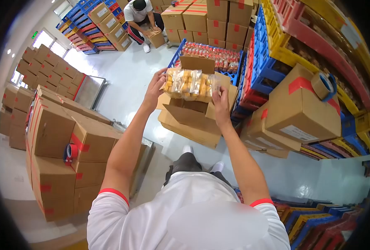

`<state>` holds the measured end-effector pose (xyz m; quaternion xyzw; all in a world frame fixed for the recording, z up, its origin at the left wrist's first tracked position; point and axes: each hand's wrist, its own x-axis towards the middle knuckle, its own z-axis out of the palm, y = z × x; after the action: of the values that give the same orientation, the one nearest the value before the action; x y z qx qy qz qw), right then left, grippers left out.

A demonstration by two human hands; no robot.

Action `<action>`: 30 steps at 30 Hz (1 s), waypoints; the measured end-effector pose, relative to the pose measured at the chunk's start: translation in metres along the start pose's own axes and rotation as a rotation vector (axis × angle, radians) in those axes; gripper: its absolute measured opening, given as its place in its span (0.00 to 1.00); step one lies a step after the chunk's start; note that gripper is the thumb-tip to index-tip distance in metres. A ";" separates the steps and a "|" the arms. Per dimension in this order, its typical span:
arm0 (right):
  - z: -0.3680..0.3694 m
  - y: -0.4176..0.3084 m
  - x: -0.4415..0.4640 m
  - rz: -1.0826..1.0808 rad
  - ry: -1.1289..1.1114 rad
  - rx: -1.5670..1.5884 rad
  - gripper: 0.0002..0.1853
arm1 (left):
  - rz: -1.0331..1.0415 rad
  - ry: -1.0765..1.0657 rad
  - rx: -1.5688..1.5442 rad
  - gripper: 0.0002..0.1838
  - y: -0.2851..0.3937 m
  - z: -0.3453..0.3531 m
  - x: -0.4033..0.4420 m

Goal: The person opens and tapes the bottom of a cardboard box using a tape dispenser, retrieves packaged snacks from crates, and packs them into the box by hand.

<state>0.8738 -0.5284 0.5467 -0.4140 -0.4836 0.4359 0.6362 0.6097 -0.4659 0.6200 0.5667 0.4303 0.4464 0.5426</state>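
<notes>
Several clear packs of yellow-orange food [190,84] form a block held level between my two hands. My left hand [155,86] grips the block's left end, and my right hand [220,98] presses its right end. Right below the packs is an open cardboard box [186,113] with its flaps up; the packs hide much of its inside. Beyond the box, a blue crate [236,77] holds rows of small red-and-clear packs [228,62].
Stacked cartons [55,133] stand at left, with a red tape roll [71,151]. At right, a carton [303,112] bearing a tape dispenser [323,86] adjoins tall crate stacks [265,54]. A co-worker [140,16] crouches over a carton at the back.
</notes>
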 end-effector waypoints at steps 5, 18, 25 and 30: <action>-0.004 0.052 0.011 0.157 0.038 -0.111 0.40 | -0.191 -0.116 0.043 0.28 -0.042 -0.022 0.044; 0.029 0.048 0.006 0.532 -0.086 -0.627 0.36 | -0.325 -0.972 0.742 0.27 -0.078 -0.047 0.114; 0.034 0.050 0.009 0.603 -0.270 -0.775 0.26 | -0.357 -1.611 1.037 0.31 -0.090 0.002 0.140; 0.033 0.058 0.019 0.639 -0.354 -0.902 0.19 | -0.862 -1.498 0.717 0.30 -0.160 0.015 0.153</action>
<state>0.8358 -0.4905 0.5030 -0.6904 -0.5715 0.4197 0.1433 0.6592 -0.3146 0.4655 0.6317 0.2537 -0.4342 0.5899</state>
